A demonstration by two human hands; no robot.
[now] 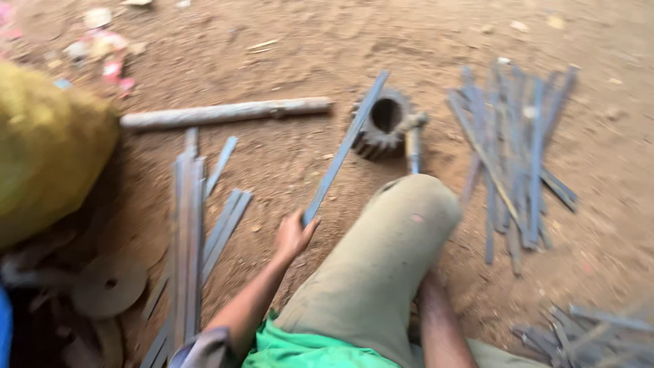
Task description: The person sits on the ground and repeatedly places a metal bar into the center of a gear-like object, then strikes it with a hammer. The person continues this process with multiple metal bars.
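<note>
My left hand [294, 235] grips one end of the flat metal strip [344, 146], which I should keep steady across the gear [381, 126]; my right hand is hidden behind my knee [402, 225].

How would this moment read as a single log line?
left hand: grips flat metal strip laid across gear | right hand: hidden behind knee | strip piles both sides

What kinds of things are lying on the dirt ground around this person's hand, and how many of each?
Heaps of thin grey metal strips: 3, left, right, bottom right
Single grey metal strip held in the left hand: 1
Dark toothed metal gear: 1
Long pale wooden stick: 1
Rusty round metal disc: 1
Bulging yellow sack: 1
Total: 8
The right hand is hidden behind the knee.
</note>
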